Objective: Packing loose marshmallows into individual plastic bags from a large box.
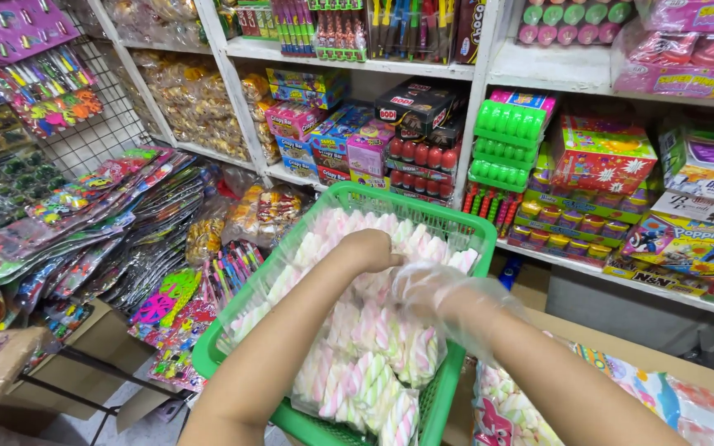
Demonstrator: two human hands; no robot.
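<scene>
A green plastic basket [403, 202] stands in front of me, filled with several clear packets of pastel twisted marshmallows [365, 376]. My left hand [367, 250] is bare and rests fingers-down on the packets near the basket's far side; what it grips is hidden. My right hand [421, 289] wears a thin clear glove and is closed on a marshmallow packet in the middle of the basket.
White shelves [423, 68] of boxed sweets stand behind the basket. Hanging toy packets [117, 223] cover the wire rack at left. A larger bag of marshmallows [510, 409] lies on a cardboard box [646, 351] at lower right.
</scene>
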